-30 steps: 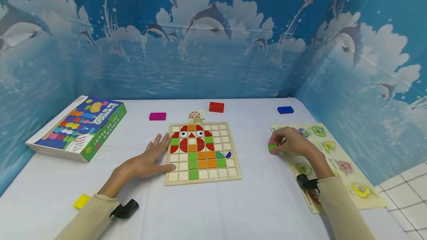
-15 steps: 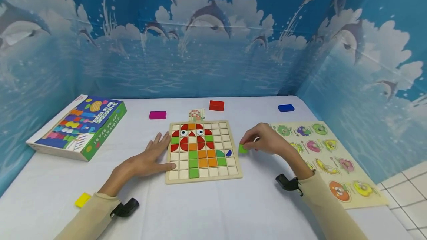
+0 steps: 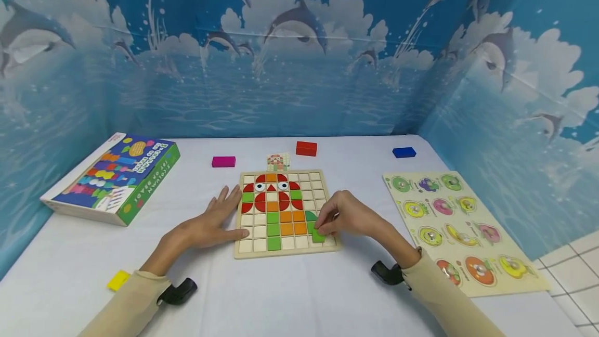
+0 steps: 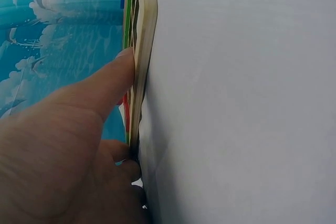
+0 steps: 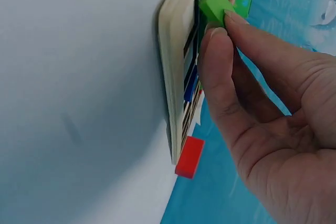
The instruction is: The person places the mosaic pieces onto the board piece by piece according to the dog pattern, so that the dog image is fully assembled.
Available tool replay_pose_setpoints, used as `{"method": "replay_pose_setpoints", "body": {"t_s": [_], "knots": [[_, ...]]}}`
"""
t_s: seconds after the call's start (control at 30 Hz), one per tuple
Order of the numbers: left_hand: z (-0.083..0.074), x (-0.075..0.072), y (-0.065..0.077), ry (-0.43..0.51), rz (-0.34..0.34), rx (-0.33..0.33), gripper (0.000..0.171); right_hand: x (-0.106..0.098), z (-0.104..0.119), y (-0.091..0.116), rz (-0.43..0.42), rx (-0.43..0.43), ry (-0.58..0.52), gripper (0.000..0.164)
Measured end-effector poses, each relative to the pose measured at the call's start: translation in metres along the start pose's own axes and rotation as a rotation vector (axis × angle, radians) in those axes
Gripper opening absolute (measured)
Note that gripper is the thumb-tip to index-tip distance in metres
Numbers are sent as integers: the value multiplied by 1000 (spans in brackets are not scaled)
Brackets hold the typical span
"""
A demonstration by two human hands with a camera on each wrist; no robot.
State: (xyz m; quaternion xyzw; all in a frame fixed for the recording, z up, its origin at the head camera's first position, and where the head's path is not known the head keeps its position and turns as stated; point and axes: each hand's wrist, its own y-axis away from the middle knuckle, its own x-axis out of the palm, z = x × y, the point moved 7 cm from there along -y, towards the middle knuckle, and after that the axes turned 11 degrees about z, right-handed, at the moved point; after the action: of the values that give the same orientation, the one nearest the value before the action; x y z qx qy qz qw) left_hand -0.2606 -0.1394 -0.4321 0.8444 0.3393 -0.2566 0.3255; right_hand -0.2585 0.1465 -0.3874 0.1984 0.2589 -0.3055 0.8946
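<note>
A square wooden grid board lies mid-table, with red, orange and green tiles and two eye pieces laid in a bird-like pattern. My right hand is over its lower right part, pinching a green square tile between thumb and fingertips. In the right wrist view that green tile is tilted just above the board's surface. My left hand rests at the board's left edge, fingers spread and thumb lying over the rim. The blue half-round piece on the board shows in the right wrist view; my right hand hides it in the head view.
A small pattern card lies behind the board. Magenta, red, blue and yellow blocks lie about. A toy box sits at left; a fruit puzzle board lies at right.
My right hand has carried the green tile leftward from the fruit puzzle board to the grid board's lower right part. The left hand has stayed at the board's left edge.
</note>
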Motion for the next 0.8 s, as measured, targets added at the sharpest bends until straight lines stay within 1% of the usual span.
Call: {"method": "replay_pose_setpoints", "body": {"t_s": [0.13,0.23,0.4,0.5,0.6,0.7,0.77,0.8], "knots": [[-1,-2,1,-14,-6,-5,112,5,5,-3,9,-24,18,9],[-1,-3,1,-13,-12,-1,112,7,9,-5,-1,-26,50,12],[0,-1,2,0,-7,-1,113,10,8,-4,-7,-19,70,14],[1,-2,3,-3,-5,-4,114,10,8,-5,-3,-23,79,13],[2,-2,3,-2,-10,-1,113,4,12,-3,-25,-49,107,12],[4,-1,3,3,-11,-3,114,-7,15,0,-60,-84,153,6],[4,0,4,1,-8,-14,114,-18,16,2,-107,-93,180,8],[3,-1,5,-7,-6,-20,114,-24,16,2,-139,-90,193,12]]}}
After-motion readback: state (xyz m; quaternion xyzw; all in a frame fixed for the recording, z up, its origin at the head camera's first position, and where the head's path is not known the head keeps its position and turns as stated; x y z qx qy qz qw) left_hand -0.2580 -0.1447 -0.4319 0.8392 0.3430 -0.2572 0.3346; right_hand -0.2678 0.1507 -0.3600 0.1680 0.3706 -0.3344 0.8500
